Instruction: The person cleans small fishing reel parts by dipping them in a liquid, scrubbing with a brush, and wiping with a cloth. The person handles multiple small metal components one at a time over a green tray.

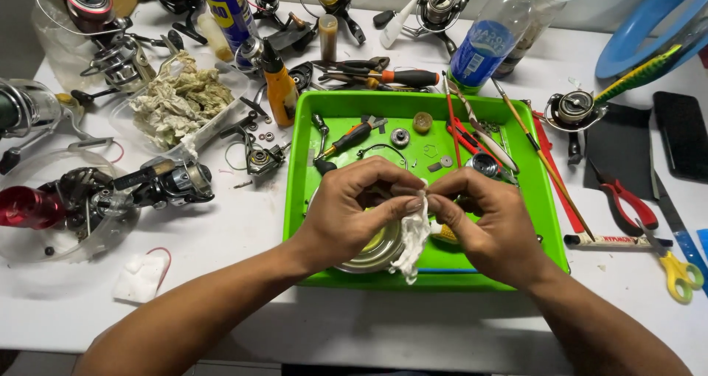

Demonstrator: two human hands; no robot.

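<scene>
Over the near half of a bright green tray (302,162), my left hand (350,210) cups a round metal reel spool (376,252) with a yellowish inner face. My right hand (483,217) pinches a white tissue (413,239) against the spool, together with the left fingertips. The tissue hangs down over the spool's right side. Small reel parts lie further back in the tray: a screwdriver with an orange and black handle (346,138), a small gear (400,136), a wire bail (383,151) and washers.
Several fishing reels (173,180) lie about the white table at left and along the back. A spray can (230,11), a plastic bottle (490,37), a crumpled rag (181,99), red pliers (627,199), yellow scissors (678,269) and a black phone (682,134) surround the tray.
</scene>
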